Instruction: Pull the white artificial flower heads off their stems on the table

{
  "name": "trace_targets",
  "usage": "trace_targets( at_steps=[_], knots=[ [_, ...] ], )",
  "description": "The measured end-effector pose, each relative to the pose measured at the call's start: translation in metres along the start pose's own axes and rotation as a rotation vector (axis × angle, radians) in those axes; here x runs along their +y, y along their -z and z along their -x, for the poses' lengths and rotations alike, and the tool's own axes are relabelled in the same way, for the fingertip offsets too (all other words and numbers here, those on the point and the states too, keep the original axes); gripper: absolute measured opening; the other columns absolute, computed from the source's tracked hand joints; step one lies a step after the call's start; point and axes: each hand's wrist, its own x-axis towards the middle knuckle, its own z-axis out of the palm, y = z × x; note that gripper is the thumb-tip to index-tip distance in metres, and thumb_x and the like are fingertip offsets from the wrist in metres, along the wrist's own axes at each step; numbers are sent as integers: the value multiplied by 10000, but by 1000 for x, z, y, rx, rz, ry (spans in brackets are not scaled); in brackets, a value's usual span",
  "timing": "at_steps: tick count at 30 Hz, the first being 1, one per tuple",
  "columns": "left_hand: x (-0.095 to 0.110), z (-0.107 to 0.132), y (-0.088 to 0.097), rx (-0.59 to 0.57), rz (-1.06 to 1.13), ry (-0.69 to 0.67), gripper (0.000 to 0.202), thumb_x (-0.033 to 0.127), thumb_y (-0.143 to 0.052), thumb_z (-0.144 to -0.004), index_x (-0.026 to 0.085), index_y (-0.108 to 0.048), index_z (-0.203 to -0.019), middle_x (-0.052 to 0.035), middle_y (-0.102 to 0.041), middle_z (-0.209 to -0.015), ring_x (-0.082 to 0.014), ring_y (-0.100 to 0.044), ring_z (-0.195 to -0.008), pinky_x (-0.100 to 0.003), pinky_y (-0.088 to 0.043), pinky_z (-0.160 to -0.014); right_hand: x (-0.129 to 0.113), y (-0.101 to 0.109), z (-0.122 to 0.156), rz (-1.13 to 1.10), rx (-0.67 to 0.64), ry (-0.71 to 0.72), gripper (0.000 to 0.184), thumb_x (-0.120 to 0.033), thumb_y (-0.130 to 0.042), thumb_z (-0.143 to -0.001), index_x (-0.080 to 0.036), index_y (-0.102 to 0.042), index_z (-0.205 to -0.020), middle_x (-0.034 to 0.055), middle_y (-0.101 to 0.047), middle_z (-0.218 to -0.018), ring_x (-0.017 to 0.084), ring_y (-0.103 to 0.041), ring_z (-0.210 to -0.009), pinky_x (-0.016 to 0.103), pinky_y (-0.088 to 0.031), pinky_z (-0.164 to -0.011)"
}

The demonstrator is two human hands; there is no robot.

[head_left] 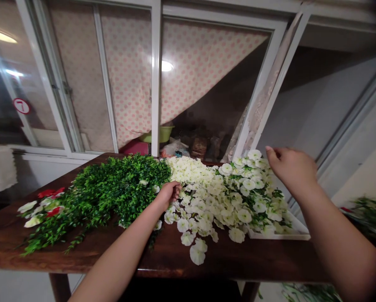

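My left hand [169, 193] hovers at the seam between a heap of green leafy stems [121, 188] and a pile of white artificial flowers [203, 205]. Its fingers are curled in, and whatever they hold, if anything, is hidden. Raised at the right is my right hand [293, 167], beside a bunch of white flowers with green leaves [253, 188]. Thumb and fingers are bent together there, and nothing nameable shows in them. Smaller, denser white blossoms [190, 170] lie behind the left hand. Part of the flower bunch rests on a white tray [278, 236].
Everything lies on a dark wooden table [219, 260]. Red and white flowers [46, 205] sit at its left end. Behind stand sliding windows with a dotted curtain [203, 63]. More greenery [370, 216] stands at the right, and cut stems [310, 291] lie below the table.
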Motion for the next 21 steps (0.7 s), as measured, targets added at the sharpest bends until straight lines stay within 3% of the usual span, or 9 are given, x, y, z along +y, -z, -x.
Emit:
trace_targets(
  at_steps=[2,4,5,8,10,12,15,17,21],
  knots=[
    [0,1,-1,-2,10,-11,212,349,-559,-712,142,-571,-670,34,-457,-477,-79,-399,-371,-213,-263,-380,-9,2,10,-68,191,50,433,-418,-385,-934,-133,-712,-956,157,-676,-873,227,-579,-770,319,-302,-637],
    [0,1,-1,2,23,-23,211,353,-561,-711,147,-568,-669,34,-454,-474,-82,-395,-371,-215,-264,-380,-29,2,26,-203,247,156,382,-373,-403,-927,-131,-698,-924,131,-669,-867,222,-566,-782,321,-338,-683],
    [0,1,-1,8,27,-30,210,355,-563,-710,149,-566,-668,34,-451,-474,-83,-391,-371,-216,-264,-380,-42,-1,36,-303,190,229,365,-352,-401,-926,-136,-692,-886,119,-665,-864,212,-562,-778,315,-358,-697],
    [-2,0,-1,27,13,-59,222,370,-568,-715,153,-570,-667,35,-445,-480,-84,-377,-372,-220,-260,-385,-89,-25,70,-562,-230,423,305,-309,-398,-928,-190,-679,-926,79,-662,-911,175,-574,-757,273,-393,-664],
    [-3,-1,-1,39,-37,-96,245,389,-565,-728,152,-585,-669,26,-456,-493,-92,-387,-388,-228,-265,-395,-119,-52,90,-620,-476,455,256,-276,-452,-897,-209,-672,-1009,75,-658,-979,174,-593,-800,262,-407,-679],
    [-3,-1,0,69,-164,-176,253,385,-552,-750,152,-608,-668,12,-483,-513,-104,-408,-418,-237,-289,-420,-143,-82,102,-595,-605,438,241,-235,-500,-861,-192,-682,-1013,97,-661,-981,194,-607,-858,266,-410,-724],
    [-4,0,2,169,-550,-387,207,314,-552,-762,159,-647,-662,-26,-567,-597,-149,-512,-564,-259,-393,-554,-169,-119,107,-560,-683,389,178,-217,-580,-800,-197,-707,-924,103,-681,-932,224,-616,-876,273,-407,-733],
    [-5,2,4,197,-860,-538,156,245,-567,-749,172,-703,-772,-65,-646,-788,-204,-578,-786,-293,-437,-739,-180,-135,107,-596,-671,361,178,-222,-592,-791,-213,-707,-927,91,-691,-923,229,-618,-880,276,-411,-735],
    [-11,4,5,133,-1289,-584,287,227,-602,-752,182,-719,-1010,-113,-628,-989,-269,-521,-1021,-357,-374,-942,-191,-153,111,-684,-574,354,228,-205,-571,-802,-212,-692,-995,93,-689,-968,235,-606,-942,298,-416,-815]
  ],
)
